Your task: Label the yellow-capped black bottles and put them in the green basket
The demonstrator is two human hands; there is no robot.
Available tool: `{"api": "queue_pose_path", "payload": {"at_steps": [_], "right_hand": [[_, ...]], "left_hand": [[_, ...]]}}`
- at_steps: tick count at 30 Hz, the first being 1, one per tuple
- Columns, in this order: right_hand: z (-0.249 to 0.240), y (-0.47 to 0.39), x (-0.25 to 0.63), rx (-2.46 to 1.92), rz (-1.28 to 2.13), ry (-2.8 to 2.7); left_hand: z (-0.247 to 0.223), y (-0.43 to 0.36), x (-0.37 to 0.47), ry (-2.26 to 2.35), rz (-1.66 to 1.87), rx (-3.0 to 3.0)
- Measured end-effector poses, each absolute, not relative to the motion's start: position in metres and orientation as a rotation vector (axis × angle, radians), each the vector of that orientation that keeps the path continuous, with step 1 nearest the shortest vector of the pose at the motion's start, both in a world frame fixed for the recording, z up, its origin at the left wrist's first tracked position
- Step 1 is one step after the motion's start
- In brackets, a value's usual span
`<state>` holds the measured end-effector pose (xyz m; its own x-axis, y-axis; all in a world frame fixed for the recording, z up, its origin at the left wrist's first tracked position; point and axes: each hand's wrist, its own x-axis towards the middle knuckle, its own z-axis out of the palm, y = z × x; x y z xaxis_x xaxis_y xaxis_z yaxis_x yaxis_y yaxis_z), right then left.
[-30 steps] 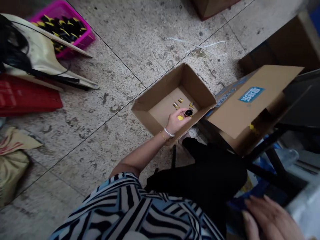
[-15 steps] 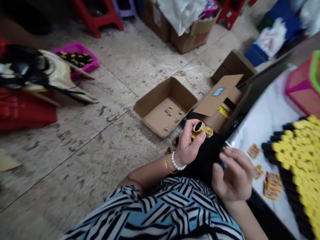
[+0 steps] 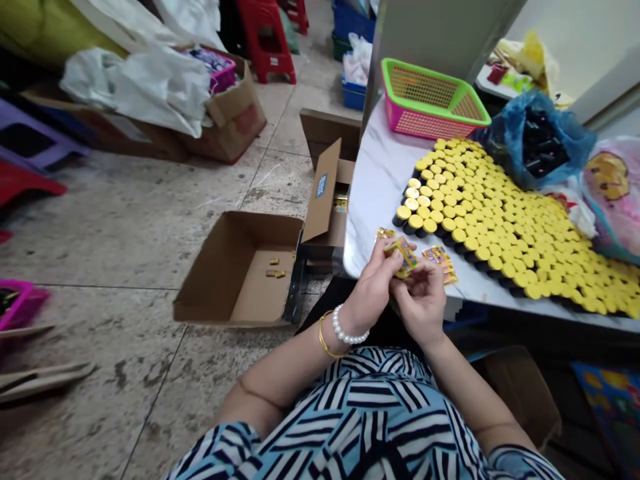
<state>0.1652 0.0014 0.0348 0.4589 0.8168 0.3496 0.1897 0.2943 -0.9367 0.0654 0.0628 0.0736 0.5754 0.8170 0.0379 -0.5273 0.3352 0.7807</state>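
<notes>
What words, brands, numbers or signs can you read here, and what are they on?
None reads clearly.
Blue label on carton flap: white marks, too blurred.
Yellow printed piece in left hand: too small.
Printed pieces on table: too small.
White mark on red stool: too small.

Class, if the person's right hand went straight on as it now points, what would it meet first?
The right hand would likely meet the left hand first; whether they already touch is unclear.
</notes>
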Motion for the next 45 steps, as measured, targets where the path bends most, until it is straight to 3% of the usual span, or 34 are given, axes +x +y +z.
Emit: {"api": "queue_pose_path", "payload": {"at_steps": [10,15,22,29,38,45], "right_hand": [[0.018,0.007,0.181,-1.350,0.569,-1.030],[0.022,-0.014,0.158,-1.427,0.593,-1.128],[-0.050,-0.032,0.110,-1.372,1.232,-1.440],[-0.079,-0.015,0.116,-1.207,1.991,-0.416],[-0.072,-0.013,0.136,-1.000,2.004,0.064],[-0.075,-0.015,0.138,-1.000,2.062,0.065]], "left_hand": [[0.075,0.079,0.101,0.567,0.935,0.541],[0.073,0.055,0.067,0.682,0.984,0.521],[-0.007,-0.001,-0.023,1.043,0.914,0.188],[-0.021,-0.005,-0.040,0.886,0.836,0.061],[-0.019,0.008,-0.039,0.817,0.778,0.105],[-0.046,0.001,-0.043,0.823,0.792,0.180]]}}
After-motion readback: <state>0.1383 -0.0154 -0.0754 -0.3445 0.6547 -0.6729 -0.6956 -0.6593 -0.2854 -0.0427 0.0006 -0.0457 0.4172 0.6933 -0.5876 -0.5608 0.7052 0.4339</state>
